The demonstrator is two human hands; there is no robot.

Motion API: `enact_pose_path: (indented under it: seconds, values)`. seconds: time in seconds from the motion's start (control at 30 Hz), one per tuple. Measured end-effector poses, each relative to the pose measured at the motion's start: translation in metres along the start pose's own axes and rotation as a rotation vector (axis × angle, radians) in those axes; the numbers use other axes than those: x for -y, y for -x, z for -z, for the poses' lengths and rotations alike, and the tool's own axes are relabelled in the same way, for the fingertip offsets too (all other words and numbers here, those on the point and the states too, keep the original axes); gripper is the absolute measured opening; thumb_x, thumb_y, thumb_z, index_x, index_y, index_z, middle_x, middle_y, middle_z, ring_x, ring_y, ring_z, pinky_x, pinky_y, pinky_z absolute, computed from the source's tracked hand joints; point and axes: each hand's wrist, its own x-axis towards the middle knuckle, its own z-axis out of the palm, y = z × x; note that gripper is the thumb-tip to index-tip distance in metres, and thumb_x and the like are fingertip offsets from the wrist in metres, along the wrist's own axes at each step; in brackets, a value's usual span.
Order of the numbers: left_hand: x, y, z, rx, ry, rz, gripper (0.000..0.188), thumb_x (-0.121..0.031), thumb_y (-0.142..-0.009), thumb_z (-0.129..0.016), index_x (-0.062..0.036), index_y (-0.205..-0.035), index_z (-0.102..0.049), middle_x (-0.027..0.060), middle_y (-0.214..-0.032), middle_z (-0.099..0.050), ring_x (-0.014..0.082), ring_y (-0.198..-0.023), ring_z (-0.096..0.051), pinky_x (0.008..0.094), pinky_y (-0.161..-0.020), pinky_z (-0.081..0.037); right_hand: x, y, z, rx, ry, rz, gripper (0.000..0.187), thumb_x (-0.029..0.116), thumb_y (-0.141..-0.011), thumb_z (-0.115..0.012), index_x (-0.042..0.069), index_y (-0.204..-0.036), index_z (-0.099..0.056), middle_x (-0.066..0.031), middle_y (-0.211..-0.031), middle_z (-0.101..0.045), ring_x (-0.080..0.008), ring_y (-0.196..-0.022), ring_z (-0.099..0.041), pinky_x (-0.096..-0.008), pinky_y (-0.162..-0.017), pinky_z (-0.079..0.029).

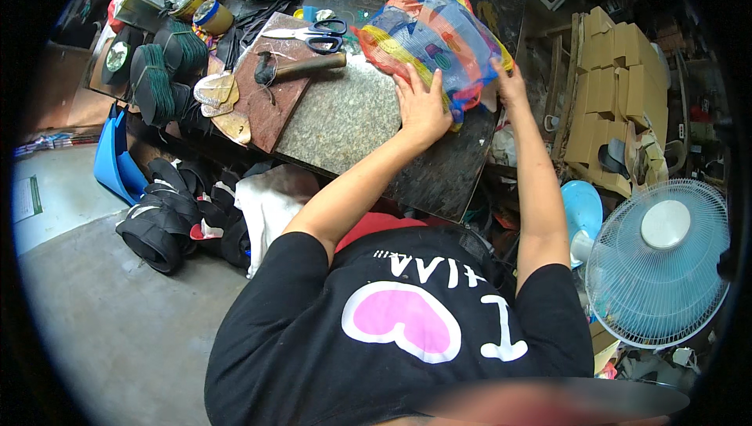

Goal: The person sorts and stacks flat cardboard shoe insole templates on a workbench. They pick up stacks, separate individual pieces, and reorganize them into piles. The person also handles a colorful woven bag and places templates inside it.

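Note:
A bulging mesh bag (439,34) in blue, red and yellow, tied at its far end, lies on the dark worktable (439,179). My left hand (424,109) rests against its near edge, fingers spread and stretched toward the bag. At the bag's right side, my right hand (511,85) has its fingers bent around the edge. What fills the bag is hard to make out through the mesh. Left of it, a hammer (301,68) lies across a reddish-brown board (274,105) and a speckled stone slab (345,117). Scissors (313,34) with dark blue handles lie just beyond the hammer.
Cones of dark green thread (153,85), pale sole-shaped pieces (223,105) and a lidded jar (213,16) crowd the table's left. Below are black shoe parts (160,214) and a blue file holder (117,156). To the right stand a fan (658,261) and stacked cardboard boxes (619,81).

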Motion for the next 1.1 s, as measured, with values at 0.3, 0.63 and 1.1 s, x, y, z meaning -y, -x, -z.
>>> enact_pose_path:
  seconds: [0.3, 0.63, 1.1]
  values:
    - [0.006, -0.039, -0.02, -0.02, -0.006, -0.27, 0.091, -0.041, -0.071, -0.08, -0.0268, -0.15, -0.038, 0.0354, -0.155, -0.015, 0.061, -0.139, -0.019, 0.0586, -0.116, -0.022, -0.018, 0.055, 0.023, 0.04, -0.136, -0.382, 0.03, 0.026, -0.09, -0.071, 0.006, -0.111, -0.061, 0.0022, -0.072, -0.056, -0.0088, -0.05, -0.046, -0.0262, -0.044, -0.034]
    - [-0.002, -0.063, -0.025, -0.123, 0.067, -0.324, 0.059, -0.02, -0.082, -0.067, -0.0173, -0.139, -0.053, 0.0276, -0.154, -0.03, 0.0507, -0.139, -0.032, 0.0554, -0.114, -0.03, -0.024, 0.037, 0.055, 0.22, -0.034, -0.492, 0.026, 0.035, -0.09, -0.07, 0.012, -0.094, -0.059, 0.0019, -0.064, -0.053, -0.0123, -0.044, -0.044, -0.0308, -0.041, -0.035]
    - [0.162, 0.082, 0.048, -0.49, 0.186, -0.292, 0.018, -0.006, -0.082, -0.067, -0.0036, -0.1, -0.063, 0.0133, -0.111, -0.061, 0.0341, -0.105, -0.057, 0.0415, -0.093, -0.047, 0.091, 0.158, -0.018, 0.855, 0.776, 0.399, 0.053, 0.038, -0.088, -0.068, 0.025, -0.137, -0.052, -0.0145, -0.093, -0.069, -0.0356, -0.078, -0.067, -0.0445, -0.069, -0.051]
